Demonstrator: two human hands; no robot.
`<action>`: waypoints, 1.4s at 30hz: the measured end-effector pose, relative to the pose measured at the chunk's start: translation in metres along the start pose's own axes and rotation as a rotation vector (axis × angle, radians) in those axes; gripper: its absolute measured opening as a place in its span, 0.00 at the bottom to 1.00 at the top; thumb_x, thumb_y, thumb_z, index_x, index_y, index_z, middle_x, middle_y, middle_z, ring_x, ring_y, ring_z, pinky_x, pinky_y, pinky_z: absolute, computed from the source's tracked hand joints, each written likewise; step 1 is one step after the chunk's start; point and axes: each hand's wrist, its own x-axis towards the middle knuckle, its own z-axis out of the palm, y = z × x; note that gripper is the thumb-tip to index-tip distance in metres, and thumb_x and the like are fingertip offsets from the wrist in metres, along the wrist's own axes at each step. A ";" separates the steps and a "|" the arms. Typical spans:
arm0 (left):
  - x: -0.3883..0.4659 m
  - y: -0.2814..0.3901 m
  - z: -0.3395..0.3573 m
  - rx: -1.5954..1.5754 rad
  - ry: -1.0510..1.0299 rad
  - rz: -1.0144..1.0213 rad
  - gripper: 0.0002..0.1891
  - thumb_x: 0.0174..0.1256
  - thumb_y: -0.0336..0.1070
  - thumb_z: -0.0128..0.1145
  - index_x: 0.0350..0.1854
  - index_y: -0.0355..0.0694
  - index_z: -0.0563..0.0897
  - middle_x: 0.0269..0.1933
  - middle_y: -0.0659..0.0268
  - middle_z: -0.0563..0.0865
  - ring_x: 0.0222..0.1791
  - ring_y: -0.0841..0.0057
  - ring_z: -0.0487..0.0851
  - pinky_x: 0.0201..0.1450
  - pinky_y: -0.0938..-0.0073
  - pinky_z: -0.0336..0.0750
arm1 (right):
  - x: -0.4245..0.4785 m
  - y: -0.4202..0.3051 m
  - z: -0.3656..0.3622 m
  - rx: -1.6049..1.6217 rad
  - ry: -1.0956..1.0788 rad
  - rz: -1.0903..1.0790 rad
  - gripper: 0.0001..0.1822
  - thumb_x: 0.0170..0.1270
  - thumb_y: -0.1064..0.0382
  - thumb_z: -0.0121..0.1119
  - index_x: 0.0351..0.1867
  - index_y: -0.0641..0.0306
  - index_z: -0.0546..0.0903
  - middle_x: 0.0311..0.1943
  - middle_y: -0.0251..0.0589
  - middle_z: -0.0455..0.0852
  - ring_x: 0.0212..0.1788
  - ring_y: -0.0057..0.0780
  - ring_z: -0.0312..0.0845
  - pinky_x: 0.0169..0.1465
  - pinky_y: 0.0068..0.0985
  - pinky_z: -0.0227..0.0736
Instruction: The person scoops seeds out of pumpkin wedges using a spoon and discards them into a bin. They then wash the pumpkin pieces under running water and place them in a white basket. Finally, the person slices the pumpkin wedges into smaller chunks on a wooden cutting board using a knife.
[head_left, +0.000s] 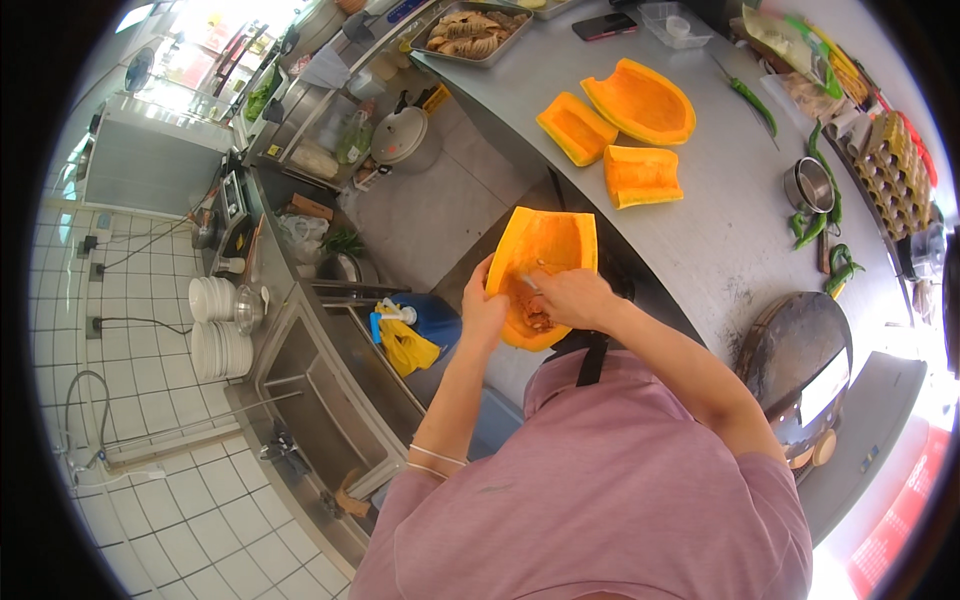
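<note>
My left hand (484, 306) grips the left rim of a hollow pumpkin piece (555, 232), held up in front of me beside the steel table. Inside its cavity, seeds and stringy pulp (534, 311) lie at the lower end. My right hand (576, 298) reaches into that cavity, closed on a small metal tool (529, 281), perhaps a spoon; its working end is mostly hidden. On the table lie a large scooped pumpkin half (645, 105) and two shorter hollow pumpkin pieces, one at the left (574, 129) and one nearer (643, 177).
The steel table (705, 247) carries a round chopping block (795, 352), metal bowls (810, 186), green chillies (754, 105), a phone (604, 27) and a food tray (472, 34). Leftward are a sink (322, 397), stacked plates (221, 350) and a blue container (439, 326) with a yellow bag.
</note>
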 end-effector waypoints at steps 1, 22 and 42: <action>0.000 -0.001 -0.002 0.038 -0.001 0.017 0.34 0.42 0.13 0.41 0.60 0.32 0.69 0.55 0.58 0.77 0.56 0.68 0.76 0.59 0.75 0.68 | 0.001 0.003 -0.002 -0.015 -0.014 0.045 0.18 0.63 0.53 0.50 0.51 0.57 0.72 0.30 0.48 0.85 0.33 0.44 0.82 0.36 0.39 0.75; -0.006 0.013 -0.008 0.351 -0.082 0.057 0.30 0.47 0.18 0.43 0.59 0.37 0.73 0.53 0.55 0.80 0.55 0.67 0.77 0.59 0.75 0.67 | 0.034 0.027 -0.010 -0.344 0.164 0.161 0.18 0.51 0.41 0.57 0.22 0.51 0.84 0.22 0.35 0.85 0.27 0.28 0.80 0.44 0.29 0.61; -0.002 0.035 -0.002 0.622 -0.096 0.057 0.32 0.48 0.18 0.42 0.61 0.40 0.72 0.56 0.54 0.79 0.58 0.66 0.76 0.59 0.74 0.67 | 0.038 0.046 0.006 -0.406 0.157 0.085 0.20 0.53 0.37 0.57 0.24 0.51 0.84 0.21 0.37 0.83 0.28 0.30 0.79 0.40 0.33 0.60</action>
